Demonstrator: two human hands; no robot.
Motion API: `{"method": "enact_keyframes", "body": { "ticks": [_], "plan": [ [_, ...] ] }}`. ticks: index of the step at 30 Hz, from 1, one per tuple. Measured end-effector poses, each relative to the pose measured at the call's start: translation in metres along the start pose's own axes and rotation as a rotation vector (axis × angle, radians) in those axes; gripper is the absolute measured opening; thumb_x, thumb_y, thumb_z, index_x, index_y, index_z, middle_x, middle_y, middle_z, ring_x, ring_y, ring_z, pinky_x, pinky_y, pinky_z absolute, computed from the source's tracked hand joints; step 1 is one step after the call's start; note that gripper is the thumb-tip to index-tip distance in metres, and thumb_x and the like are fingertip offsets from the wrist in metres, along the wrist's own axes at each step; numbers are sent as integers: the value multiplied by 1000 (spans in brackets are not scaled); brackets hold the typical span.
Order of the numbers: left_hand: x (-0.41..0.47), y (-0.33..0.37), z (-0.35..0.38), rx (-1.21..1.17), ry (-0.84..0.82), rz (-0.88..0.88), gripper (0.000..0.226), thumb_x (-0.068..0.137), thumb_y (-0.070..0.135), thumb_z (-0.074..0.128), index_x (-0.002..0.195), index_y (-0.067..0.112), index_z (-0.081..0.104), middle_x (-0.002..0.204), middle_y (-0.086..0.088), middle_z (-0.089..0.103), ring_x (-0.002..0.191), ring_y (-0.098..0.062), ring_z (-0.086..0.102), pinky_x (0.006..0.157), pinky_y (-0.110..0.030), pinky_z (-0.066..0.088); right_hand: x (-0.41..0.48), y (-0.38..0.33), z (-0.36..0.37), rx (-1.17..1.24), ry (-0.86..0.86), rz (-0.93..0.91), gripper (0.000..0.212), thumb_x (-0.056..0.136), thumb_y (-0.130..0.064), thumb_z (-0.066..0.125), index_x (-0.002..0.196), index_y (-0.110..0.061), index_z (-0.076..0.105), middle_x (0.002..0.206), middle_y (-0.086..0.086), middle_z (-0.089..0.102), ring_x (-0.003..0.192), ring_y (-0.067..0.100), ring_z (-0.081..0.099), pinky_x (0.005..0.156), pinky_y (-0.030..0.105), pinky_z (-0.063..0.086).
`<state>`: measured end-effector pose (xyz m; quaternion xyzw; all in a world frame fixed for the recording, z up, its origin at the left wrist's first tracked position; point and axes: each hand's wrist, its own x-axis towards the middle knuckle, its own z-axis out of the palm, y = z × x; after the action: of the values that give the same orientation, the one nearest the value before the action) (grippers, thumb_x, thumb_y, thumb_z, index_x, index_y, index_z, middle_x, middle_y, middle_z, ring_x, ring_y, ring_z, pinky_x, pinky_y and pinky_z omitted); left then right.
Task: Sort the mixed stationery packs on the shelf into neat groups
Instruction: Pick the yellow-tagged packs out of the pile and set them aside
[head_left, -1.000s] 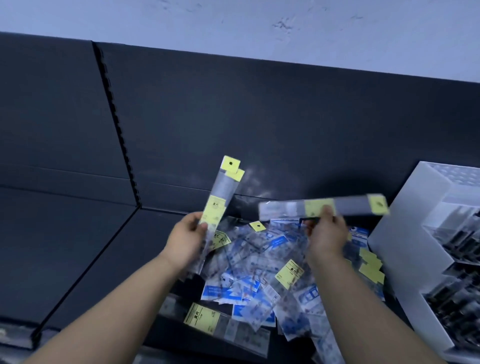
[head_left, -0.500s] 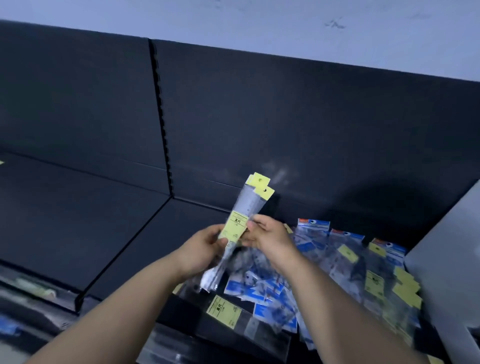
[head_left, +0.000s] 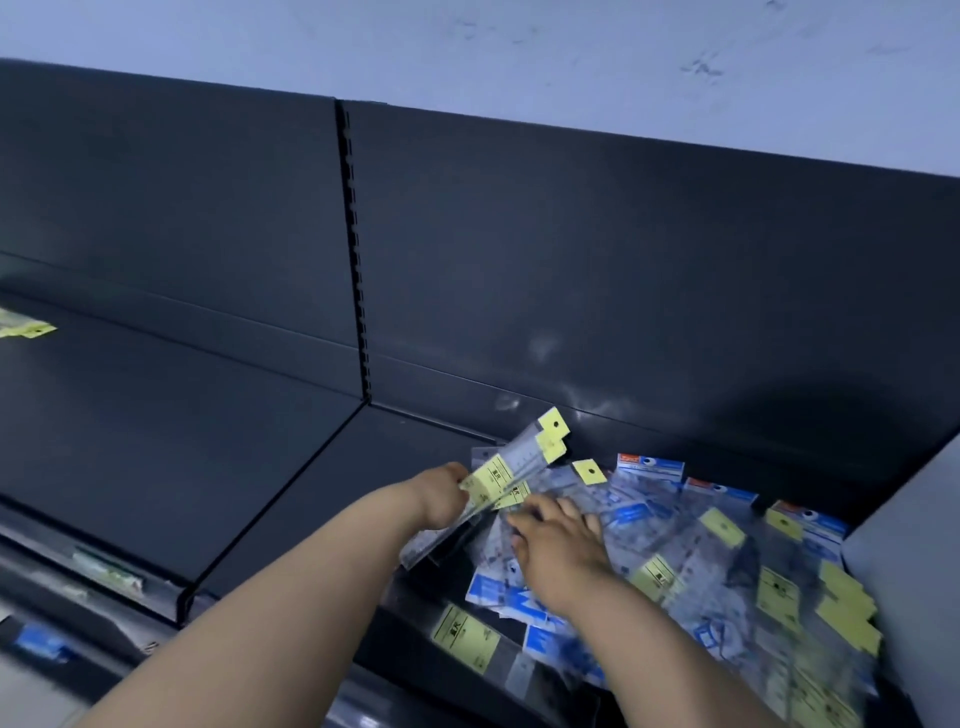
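A loose heap of clear stationery packs (head_left: 691, 566) with blue and yellow labels covers the right part of the dark shelf (head_left: 311, 478). My left hand (head_left: 441, 493) grips a small bundle of long clear ruler packs (head_left: 511, 467) with yellow tags, tilted up to the right above the heap's left edge. My right hand (head_left: 558, 545) lies palm down on the heap, fingers spread over the packs, just right of the bundle. Whether it grips a pack is hidden by the hand itself.
A pale grey box wall (head_left: 904, 571) stands at the far right beside the heap. A few yellow-tagged packs (head_left: 26, 327) lie at the far left of the shelf. The upright slotted post (head_left: 356, 260) splits the dark back panel. A label rail (head_left: 104, 571) runs along the shelf's front edge.
My right hand passed its ruler pack into the left hand's bundle, then dropped onto the heap. The left hand sank lower with the bundle. The view swung left.
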<state>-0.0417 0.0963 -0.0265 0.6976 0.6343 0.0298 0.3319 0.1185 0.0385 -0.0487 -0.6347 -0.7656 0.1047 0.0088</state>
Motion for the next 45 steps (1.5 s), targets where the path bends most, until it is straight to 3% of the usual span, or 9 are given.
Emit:
{"method": "enact_keyframes", "body": {
  "ticks": [7,18,23,28,31,36,38,41,45],
  "plan": [
    [11,0,9,214,-3,-43,42,100,31,30,141,29,31,143,-16,32,130,-37,30,108,-38,25,1,1,3,-78,-39,7,59,93,-19,44,147,-35,25,148,-7,19,133,19,18,105,36,21],
    [-2,-2,5,-202,39,65,37,91,22,53,126,18,43,119,-8,60,108,-22,57,92,-31,45,4,-1,-1,-99,-47,4,50,99,-34,29,147,-36,21,144,-1,25,130,21,21,103,37,23],
    [-17,-13,-11,-311,139,83,30,93,13,53,123,7,51,112,-9,62,105,-24,59,79,-24,43,-4,-16,-18,-65,161,-28,33,94,-41,43,124,-31,54,129,-4,46,125,19,33,102,37,23],
    [-27,-43,-28,-506,171,150,17,93,9,53,110,14,55,109,-5,66,93,-14,61,88,-30,48,-12,-58,-19,-51,-168,-102,60,69,-70,62,111,-28,65,131,1,44,130,22,29,112,42,17],
    [-33,-55,-36,-639,244,184,16,94,10,53,105,23,54,107,-2,65,103,-21,61,95,-39,48,-9,-76,-4,-136,-270,-97,73,70,-64,67,126,-18,56,138,6,36,133,26,24,113,42,19],
    [-41,-53,-48,-902,362,242,19,95,6,51,103,23,55,106,-2,66,100,-22,62,95,-42,46,3,-85,2,-142,-337,-35,61,82,-46,64,131,-12,50,141,12,35,133,30,28,112,37,24],
    [-47,-47,-56,-1047,425,269,20,95,2,48,100,19,57,98,-4,67,91,-22,62,91,-44,47,9,-82,2,7,-246,32,42,88,-36,58,124,-14,54,134,11,48,125,30,43,103,35,35],
    [-55,-34,-70,-1264,476,356,20,95,-1,43,100,13,56,87,-3,66,76,-16,63,76,-35,53,18,-72,-2,586,-14,239,8,89,-27,58,92,-20,55,102,4,63,99,24,60,82,28,47],
    [-66,-20,-70,-1385,249,429,21,94,-2,39,103,7,55,79,-5,67,66,-14,65,63,-27,56,26,-54,-25,1294,279,328,7,94,-17,53,91,-12,55,82,-5,64,84,20,59,68,26,45]
  ]
}}
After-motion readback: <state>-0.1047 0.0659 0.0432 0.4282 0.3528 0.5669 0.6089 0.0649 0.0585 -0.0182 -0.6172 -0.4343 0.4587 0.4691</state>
